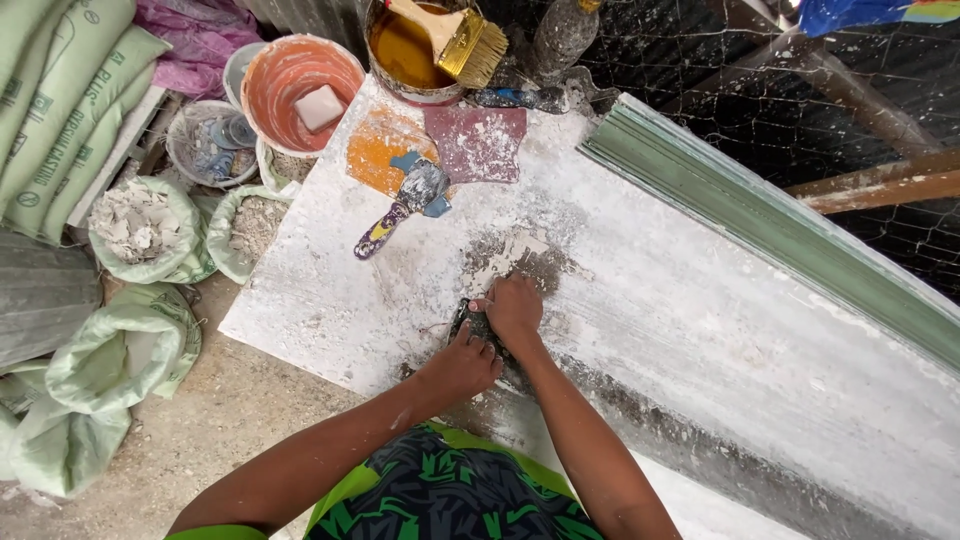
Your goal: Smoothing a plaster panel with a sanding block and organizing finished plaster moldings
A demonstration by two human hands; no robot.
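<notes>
both hands pressed together on a small dark pad at the near edge of the tabletop.

right hand (515,310) curled over the dark pad (468,318), left hand (462,365) bracing it from below-left; the scraped grey patch (520,258) lies directly ahead; tabletop (700,300) dusty white.

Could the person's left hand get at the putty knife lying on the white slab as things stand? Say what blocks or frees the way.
Probably yes. The putty knife lies on the bare slab ahead of the left hand, with nothing between them.
</notes>
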